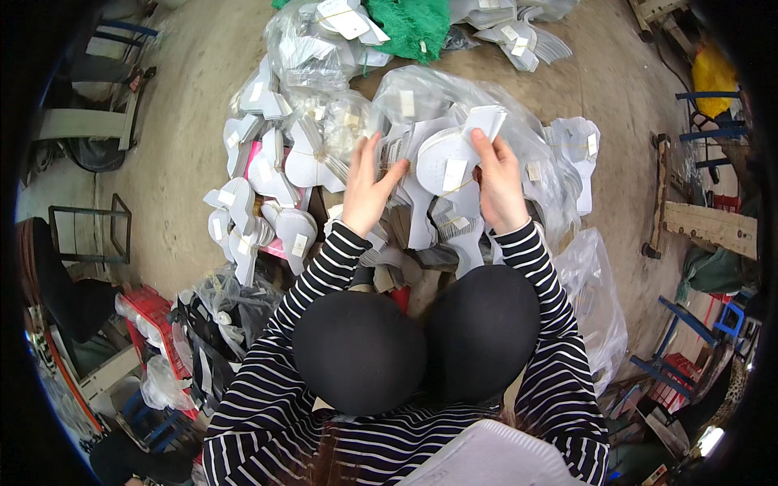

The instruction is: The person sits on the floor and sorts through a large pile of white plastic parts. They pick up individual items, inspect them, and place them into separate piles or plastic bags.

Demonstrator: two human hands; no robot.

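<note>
My right hand grips the edge of a bundle of flat, curved white cut pieces. The bundle has a rounded end, a small paper label and a thin tie across it. To its left my left hand is raised with fingers apart, holding nothing. Below both hands lie more banded stacks of grey-white pieces, partly in a clear plastic bag. What the pieces are made of cannot be told.
Several labelled bundles lie at the left. Beyond are a green sack and more bagged pieces. A red crate with plastic stands at the lower left, a wooden-beamed frame at the right. A white sheet stack is at my lap.
</note>
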